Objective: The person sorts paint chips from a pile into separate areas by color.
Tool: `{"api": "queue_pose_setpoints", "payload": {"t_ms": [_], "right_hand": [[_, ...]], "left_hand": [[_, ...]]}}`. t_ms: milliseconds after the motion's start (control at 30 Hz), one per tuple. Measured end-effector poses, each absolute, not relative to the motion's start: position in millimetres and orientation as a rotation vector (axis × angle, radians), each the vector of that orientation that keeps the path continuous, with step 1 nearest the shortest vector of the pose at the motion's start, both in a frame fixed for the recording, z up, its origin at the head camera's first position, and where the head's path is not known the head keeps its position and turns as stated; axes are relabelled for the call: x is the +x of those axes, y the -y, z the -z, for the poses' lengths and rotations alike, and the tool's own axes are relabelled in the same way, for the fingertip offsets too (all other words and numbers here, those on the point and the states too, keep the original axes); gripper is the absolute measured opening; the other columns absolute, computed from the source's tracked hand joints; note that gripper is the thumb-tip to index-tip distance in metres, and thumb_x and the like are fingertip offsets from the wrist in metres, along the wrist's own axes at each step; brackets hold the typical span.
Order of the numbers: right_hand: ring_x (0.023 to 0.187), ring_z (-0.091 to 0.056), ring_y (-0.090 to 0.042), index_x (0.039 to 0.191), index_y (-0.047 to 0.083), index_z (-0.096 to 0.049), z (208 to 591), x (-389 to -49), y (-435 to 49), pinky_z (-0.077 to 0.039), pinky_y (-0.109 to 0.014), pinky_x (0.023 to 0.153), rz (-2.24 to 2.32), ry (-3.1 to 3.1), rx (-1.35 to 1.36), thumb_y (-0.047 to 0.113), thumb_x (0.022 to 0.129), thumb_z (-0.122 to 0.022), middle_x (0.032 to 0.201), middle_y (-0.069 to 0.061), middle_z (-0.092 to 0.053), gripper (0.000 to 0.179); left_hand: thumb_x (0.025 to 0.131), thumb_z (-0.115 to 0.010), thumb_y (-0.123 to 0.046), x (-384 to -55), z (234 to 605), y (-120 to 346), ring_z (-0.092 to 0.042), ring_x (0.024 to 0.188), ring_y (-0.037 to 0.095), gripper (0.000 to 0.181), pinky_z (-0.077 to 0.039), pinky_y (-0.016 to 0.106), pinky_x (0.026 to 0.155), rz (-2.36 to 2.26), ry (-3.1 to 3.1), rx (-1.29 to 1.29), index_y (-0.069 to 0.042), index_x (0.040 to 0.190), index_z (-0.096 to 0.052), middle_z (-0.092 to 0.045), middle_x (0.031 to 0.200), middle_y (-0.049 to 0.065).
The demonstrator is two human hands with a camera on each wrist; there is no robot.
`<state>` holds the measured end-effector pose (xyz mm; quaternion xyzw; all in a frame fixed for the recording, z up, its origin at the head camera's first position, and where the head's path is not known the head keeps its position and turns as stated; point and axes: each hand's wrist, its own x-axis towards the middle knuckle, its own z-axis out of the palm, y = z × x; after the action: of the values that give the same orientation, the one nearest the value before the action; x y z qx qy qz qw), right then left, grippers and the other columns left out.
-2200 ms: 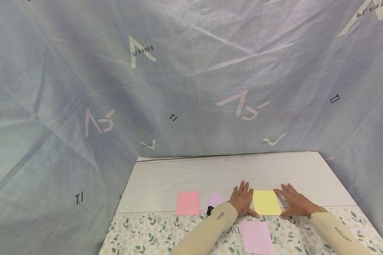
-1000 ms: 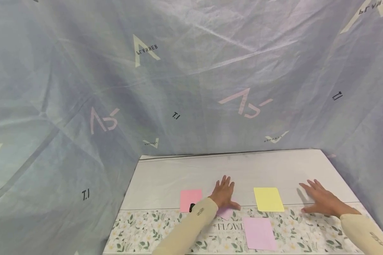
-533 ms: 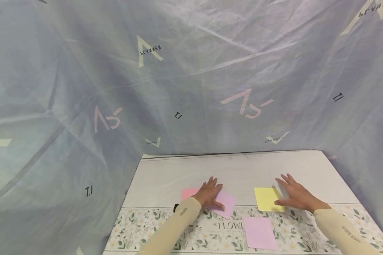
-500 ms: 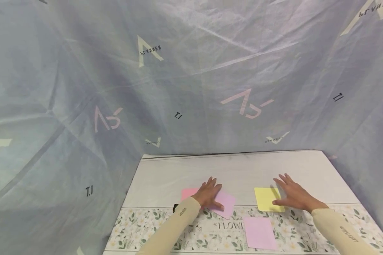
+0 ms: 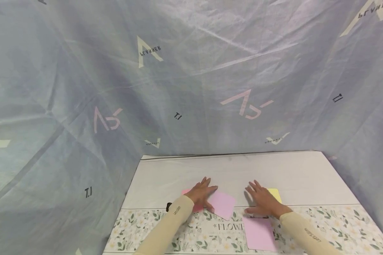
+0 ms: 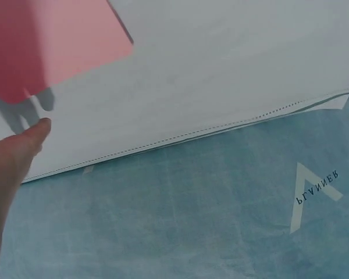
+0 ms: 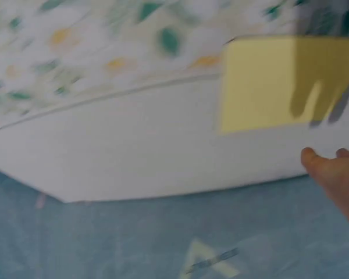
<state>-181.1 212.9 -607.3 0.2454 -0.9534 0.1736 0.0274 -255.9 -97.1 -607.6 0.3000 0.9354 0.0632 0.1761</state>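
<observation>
My left hand (image 5: 200, 194) hovers with spread fingers over a pink paper square (image 5: 198, 207), mostly covered by it in the head view. In the left wrist view the hand's shadow falls on that pink square (image 6: 75, 40). A lilac square (image 5: 222, 205), turned at an angle, lies just right of the left fingertips. My right hand (image 5: 262, 201), fingers extended and apart, is between the lilac square and a yellow square (image 5: 275, 194), which it partly hides. The right wrist view shows the yellow square (image 7: 256, 81) flat, under the hand's shadow. Neither hand holds anything.
Nearer the front, a second lilac square (image 5: 260, 235) lies on the floral-printed part of the table cover (image 5: 153, 233); its back strip is white. Grey-blue fabric (image 5: 191, 88) with printed letters walls in the back and sides. A black band (image 5: 168, 207) shows at the left wrist.
Both hands have moved left: the left from the tilted lilac square onto the pink one, the right past the yellow square toward the middle. The paper squares look unmoved over the last second.
</observation>
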Motion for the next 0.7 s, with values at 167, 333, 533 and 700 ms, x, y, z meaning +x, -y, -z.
{"api": "queue_pose_setpoints", "payload": {"t_ms": [167, 333, 533, 700], "right_hand": [[0.140, -0.031, -0.055, 0.132, -0.007, -0.055, 619.3, -175.7, -179.4, -0.034, -0.072, 0.104, -0.517, 2.969, 0.709, 0.053, 0.076, -0.080, 0.146, -0.035, -0.042, 0.086], [0.142, -0.030, -0.053, 0.128, -0.002, -0.059, 631.4, -172.4, -157.6, -0.035, -0.072, 0.105, -0.467, 2.976, 0.667, 0.061, 0.076, -0.076, 0.147, -0.033, -0.043, 0.083], [0.139, -0.035, -0.053, 0.116, -0.001, -0.062, 640.4, -169.2, -142.5, -0.040, -0.071, 0.100, -0.421, 2.929, 0.648, 0.063, 0.075, -0.076, 0.144, -0.031, -0.046, 0.077], [0.140, -0.035, -0.052, 0.118, -0.004, -0.061, 639.5, -166.7, -135.3, -0.040, -0.069, 0.102, -0.370, 2.955, 0.626, 0.063, 0.073, -0.078, 0.146, -0.032, -0.044, 0.082]], "left_hand": [[0.061, -0.087, -0.056, -257.7, 601.6, 100.5, -0.006, 0.155, 0.032, 0.109, -0.020, 0.049, 0.123, -0.197, -2.643, 0.871, -0.028, 0.154, -0.038, -0.011, 0.167, 0.015], [0.063, -0.088, -0.054, -258.5, 599.5, 101.3, -0.008, 0.155, 0.031, 0.106, -0.022, 0.048, 0.123, -0.192, -2.640, 0.862, -0.029, 0.154, -0.040, -0.012, 0.167, 0.013], [0.060, -0.089, -0.053, -260.9, 606.5, 99.1, -0.010, 0.154, 0.031, 0.104, -0.023, 0.047, 0.123, -0.187, -2.648, 0.863, -0.031, 0.151, -0.044, -0.015, 0.167, 0.013], [0.060, -0.091, -0.048, -261.0, 610.4, 97.2, -0.009, 0.155, 0.028, 0.102, -0.023, 0.048, 0.122, -0.181, -2.649, 0.827, -0.034, 0.150, -0.044, -0.014, 0.167, 0.010]]}}
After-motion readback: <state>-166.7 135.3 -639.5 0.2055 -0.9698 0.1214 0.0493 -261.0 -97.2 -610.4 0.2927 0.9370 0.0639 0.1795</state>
